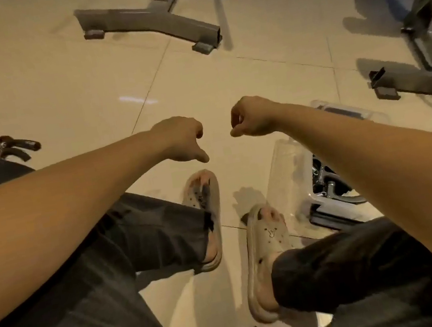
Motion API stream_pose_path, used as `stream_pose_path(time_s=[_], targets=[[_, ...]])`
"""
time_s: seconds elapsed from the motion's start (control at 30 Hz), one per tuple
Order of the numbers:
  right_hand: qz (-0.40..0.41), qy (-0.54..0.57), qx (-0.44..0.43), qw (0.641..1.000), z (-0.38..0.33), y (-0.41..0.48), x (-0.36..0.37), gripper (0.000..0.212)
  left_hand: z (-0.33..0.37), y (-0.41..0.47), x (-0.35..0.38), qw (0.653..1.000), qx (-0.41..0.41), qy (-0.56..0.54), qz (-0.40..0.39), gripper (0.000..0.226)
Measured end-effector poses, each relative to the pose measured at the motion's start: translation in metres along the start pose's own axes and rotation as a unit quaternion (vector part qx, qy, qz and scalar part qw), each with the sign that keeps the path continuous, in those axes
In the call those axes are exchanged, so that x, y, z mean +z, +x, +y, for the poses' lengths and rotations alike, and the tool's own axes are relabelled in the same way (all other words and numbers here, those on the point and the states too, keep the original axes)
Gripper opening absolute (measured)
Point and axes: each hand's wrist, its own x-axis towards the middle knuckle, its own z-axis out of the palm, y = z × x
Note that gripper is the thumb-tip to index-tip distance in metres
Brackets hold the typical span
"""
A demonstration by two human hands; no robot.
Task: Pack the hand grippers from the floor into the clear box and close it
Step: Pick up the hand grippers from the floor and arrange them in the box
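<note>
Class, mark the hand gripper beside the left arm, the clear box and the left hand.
Hand gripper (22, 143): head view, upper dark handle.
Clear box (287, 177): head view, left wall.
Left hand (180, 140): head view, back of hand.

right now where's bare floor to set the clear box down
Bare tiles lie between the grey stand base and the sandals. Crowded at right around the clear box and clear lid; a hand gripper lies left.

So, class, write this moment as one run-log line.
left hand empty, curled | right hand empty, curled | hand gripper on floor, left | clear box open, lid off
</note>
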Motion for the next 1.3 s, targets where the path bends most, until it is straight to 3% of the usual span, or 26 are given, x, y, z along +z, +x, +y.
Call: stream_pose_path(time_s=[0.2,0.4,0.67,0.97,1.1,1.3], targets=[[0.002,0.01,-0.069,0.998,-0.106,0.035,0.04,0.038,-0.086,-0.067,0.03,0.992,-0.123,-0.036,0.003,0.065],[-0.023,0.041,-0.153,0.987,-0.209,0.064,0.061,0.046,-0.169,-0.108,0.013,0.97,-0.234,-0.067,-0.024,0.062],[-0.09,0.018,-0.222,0.971,-0.331,0.118,0.108,0.037,-0.287,-0.157,0.064,0.928,-0.351,-0.113,-0.041,0.061],[-0.113,-0.028,-0.237,0.965,-0.423,0.197,0.148,0.036,-0.401,-0.178,0.121,0.899,-0.395,-0.19,-0.029,0.06],[-0.109,-0.028,-0.222,0.969,-0.434,0.249,0.168,0.022,-0.449,-0.16,0.133,0.894,-0.398,-0.205,-0.009,0.07],[-0.104,-0.002,-0.184,0.977,-0.455,0.336,0.189,0.035,-0.525,-0.114,0.144,0.904,-0.379,-0.196,0.028,0.077]])
